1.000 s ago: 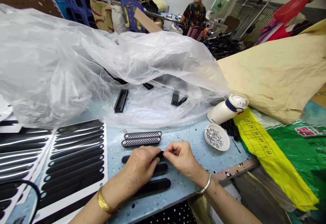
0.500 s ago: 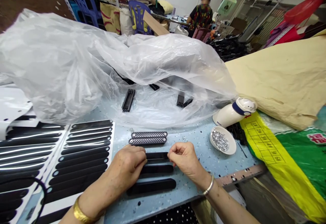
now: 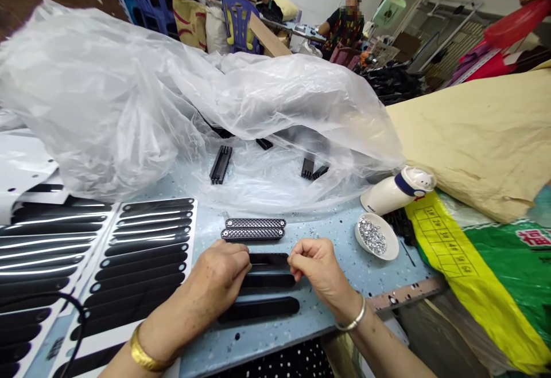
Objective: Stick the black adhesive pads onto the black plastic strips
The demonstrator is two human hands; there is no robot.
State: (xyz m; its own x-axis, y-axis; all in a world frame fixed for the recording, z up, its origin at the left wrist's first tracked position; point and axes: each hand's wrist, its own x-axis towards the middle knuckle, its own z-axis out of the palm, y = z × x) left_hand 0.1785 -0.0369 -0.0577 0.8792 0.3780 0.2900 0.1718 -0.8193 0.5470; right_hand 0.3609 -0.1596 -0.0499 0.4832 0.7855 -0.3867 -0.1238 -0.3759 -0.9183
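My left hand (image 3: 221,270) is closed at the left end of a flat black strip (image 3: 269,260), its fingers bent over that end. At the other end my right hand (image 3: 317,266) pinches the strip between thumb and forefinger. Just below lie a second black strip (image 3: 269,281) and a third, rounded one (image 3: 269,309), partly covered by my left hand. Two black handle-like bars (image 3: 253,229) with a crosshatched face and a silver fastener at each end rest side by side above my hands. What my fingertips cover is hidden.
To the left, sheets of black adhesive-looking strips (image 3: 142,252) cover the table. A white bowl (image 3: 394,249) of small silver pieces and a cream bottle (image 3: 381,196) stand right. Behind, clear plastic sheeting (image 3: 275,94) surrounds black slotted parts (image 3: 221,166). Two people sit farther back.
The camera view has shifted slightly. Both hands stay at the two ends of the black strip, with hardly any movement against the table.
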